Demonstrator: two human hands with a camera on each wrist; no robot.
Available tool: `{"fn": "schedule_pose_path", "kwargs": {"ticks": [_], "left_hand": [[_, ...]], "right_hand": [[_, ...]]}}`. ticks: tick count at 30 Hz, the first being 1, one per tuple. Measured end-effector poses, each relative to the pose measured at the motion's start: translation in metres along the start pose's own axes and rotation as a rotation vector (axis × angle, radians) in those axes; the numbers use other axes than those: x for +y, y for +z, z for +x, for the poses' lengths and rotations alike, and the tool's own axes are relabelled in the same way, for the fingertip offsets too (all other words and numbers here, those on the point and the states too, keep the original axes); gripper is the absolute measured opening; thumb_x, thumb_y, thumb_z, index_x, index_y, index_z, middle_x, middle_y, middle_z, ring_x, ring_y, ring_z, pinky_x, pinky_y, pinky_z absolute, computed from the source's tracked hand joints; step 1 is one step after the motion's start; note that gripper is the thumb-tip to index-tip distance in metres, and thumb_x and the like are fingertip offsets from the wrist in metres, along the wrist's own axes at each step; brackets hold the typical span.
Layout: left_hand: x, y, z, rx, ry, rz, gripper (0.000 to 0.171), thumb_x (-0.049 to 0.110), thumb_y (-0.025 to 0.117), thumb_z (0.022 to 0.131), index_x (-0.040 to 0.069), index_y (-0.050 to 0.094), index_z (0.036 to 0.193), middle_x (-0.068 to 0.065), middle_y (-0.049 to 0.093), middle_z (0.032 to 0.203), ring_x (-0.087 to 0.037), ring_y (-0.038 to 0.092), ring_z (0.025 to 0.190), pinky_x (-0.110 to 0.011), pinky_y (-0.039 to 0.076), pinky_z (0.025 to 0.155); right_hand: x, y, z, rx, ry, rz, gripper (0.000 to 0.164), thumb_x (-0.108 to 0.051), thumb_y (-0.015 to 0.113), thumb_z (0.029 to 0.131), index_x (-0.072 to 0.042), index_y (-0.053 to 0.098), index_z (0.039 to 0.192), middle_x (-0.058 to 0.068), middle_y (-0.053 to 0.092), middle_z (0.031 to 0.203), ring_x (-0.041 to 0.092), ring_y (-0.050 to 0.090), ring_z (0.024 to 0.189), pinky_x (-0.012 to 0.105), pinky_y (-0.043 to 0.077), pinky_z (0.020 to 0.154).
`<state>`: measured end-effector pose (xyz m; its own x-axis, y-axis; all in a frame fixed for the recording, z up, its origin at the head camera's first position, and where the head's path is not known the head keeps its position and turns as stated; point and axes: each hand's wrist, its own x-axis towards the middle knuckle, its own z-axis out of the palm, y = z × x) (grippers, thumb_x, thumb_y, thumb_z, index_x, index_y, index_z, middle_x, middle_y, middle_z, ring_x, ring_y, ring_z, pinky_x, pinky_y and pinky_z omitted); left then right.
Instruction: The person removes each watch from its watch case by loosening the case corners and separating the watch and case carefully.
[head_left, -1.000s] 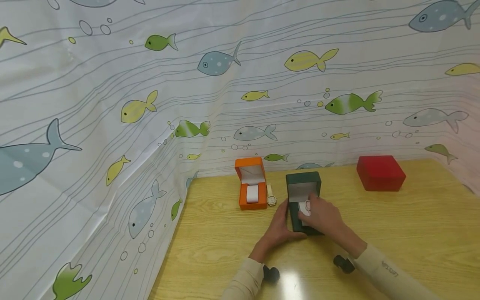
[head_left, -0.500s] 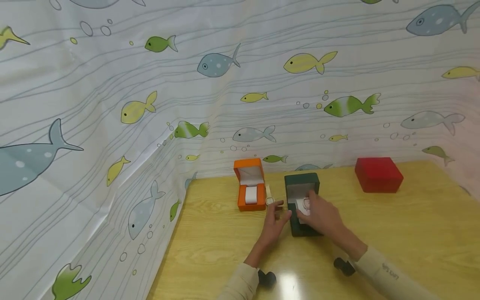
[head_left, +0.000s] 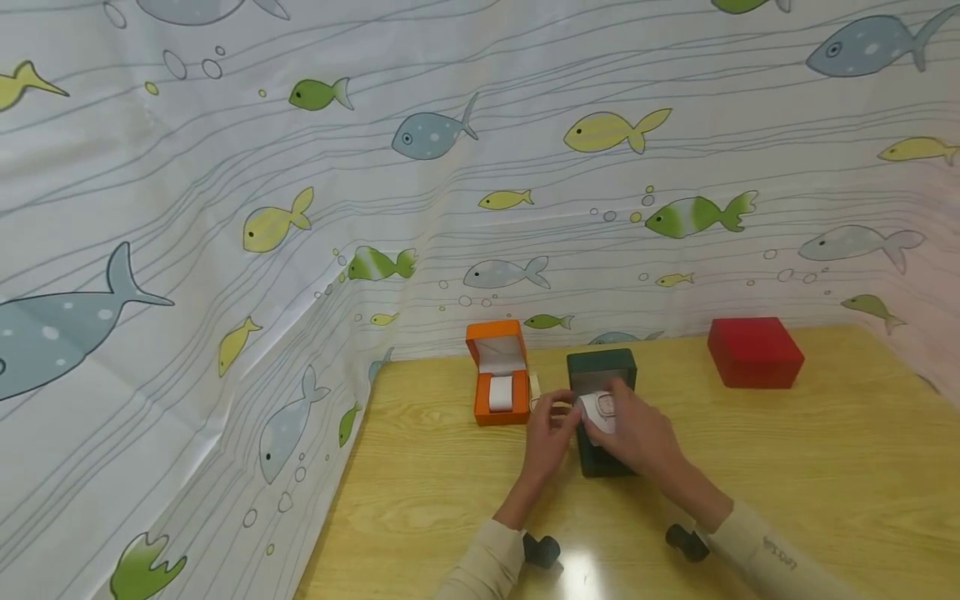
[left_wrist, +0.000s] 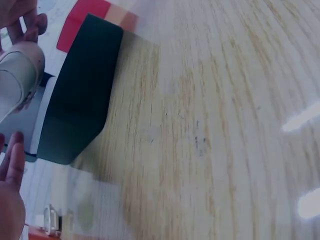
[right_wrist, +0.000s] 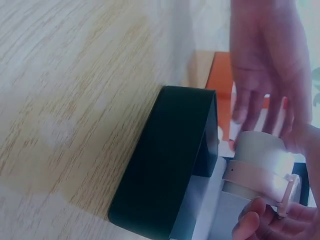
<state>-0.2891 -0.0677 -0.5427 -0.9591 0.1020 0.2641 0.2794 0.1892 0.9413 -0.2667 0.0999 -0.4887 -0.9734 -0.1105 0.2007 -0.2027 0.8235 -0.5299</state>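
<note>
My right hand holds a white watch cushion with a pink-strapped wristwatch wrapped around it. The cushion is tilted, its left end raised, over an open dark green watch box. In the right wrist view, the watch case faces the lower right, with my right fingers curled beside it. My left hand reaches in from the left, fingertips right at the cushion's end. Its fingers look extended and relaxed in the right wrist view. The green lid stands up behind the cushion.
An open orange watch box with a white cushion stands left of the green one. Beside it lies another wristwatch, partly hidden by my left hand. A closed red box sits at the back right, near the fish-patterned sheet.
My left hand has let go of the green box's side and moved up to the cushion's end. My right hand has lifted and tilted the cushion with its watch out of the box.
</note>
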Motion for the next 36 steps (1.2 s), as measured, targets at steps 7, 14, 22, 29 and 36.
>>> {"fn": "schedule_pose_path", "kwargs": {"ticks": [7,14,22,29,36], "left_hand": [[0.005,0.004,-0.002,-0.026,-0.121,-0.025,0.033,0.030,0.065,0.100,0.010,0.067,0.127,-0.012,0.069,0.123,-0.006,0.070,0.092,-0.018,0.057,0.075],[0.006,0.008,-0.003,-0.012,-0.066,-0.039,0.032,0.024,0.067,0.099,0.005,0.066,0.126,-0.016,0.063,0.118,-0.007,0.068,0.093,-0.018,0.059,0.068],[0.002,0.008,-0.004,-0.020,-0.030,-0.009,0.029,0.019,0.066,0.100,0.005,0.067,0.126,-0.018,0.062,0.114,-0.012,0.068,0.098,-0.020,0.061,0.078],[0.003,0.008,-0.005,-0.032,-0.040,-0.002,0.030,0.017,0.065,0.100,0.007,0.067,0.128,-0.014,0.060,0.112,-0.012,0.069,0.101,-0.022,0.061,0.084],[0.005,0.006,-0.006,-0.031,-0.037,-0.010,0.030,0.018,0.063,0.101,0.009,0.069,0.129,-0.009,0.052,0.102,-0.019,0.071,0.106,-0.016,0.056,0.078]], "right_hand": [[0.000,0.002,-0.003,0.010,-0.027,-0.001,0.063,-0.042,0.074,0.088,-0.004,0.049,0.131,0.012,0.068,0.101,0.018,0.056,0.071,0.028,0.041,0.053],[0.008,0.001,-0.006,0.001,-0.123,0.047,0.066,-0.038,0.079,0.088,-0.003,0.049,0.135,0.014,0.069,0.111,0.018,0.062,0.082,0.034,0.055,0.065],[0.013,0.003,-0.009,0.083,-0.225,0.046,0.050,-0.028,0.076,0.093,-0.005,0.054,0.132,0.016,0.068,0.118,0.021,0.064,0.088,0.040,0.058,0.072],[0.011,0.004,-0.010,0.142,-0.241,0.051,0.046,-0.025,0.078,0.091,-0.005,0.057,0.127,0.015,0.069,0.112,0.021,0.063,0.084,0.038,0.055,0.069],[0.012,0.008,-0.010,0.221,-0.293,0.065,0.046,-0.019,0.081,0.087,-0.002,0.058,0.124,0.014,0.070,0.110,0.019,0.064,0.083,0.039,0.057,0.070]]}}
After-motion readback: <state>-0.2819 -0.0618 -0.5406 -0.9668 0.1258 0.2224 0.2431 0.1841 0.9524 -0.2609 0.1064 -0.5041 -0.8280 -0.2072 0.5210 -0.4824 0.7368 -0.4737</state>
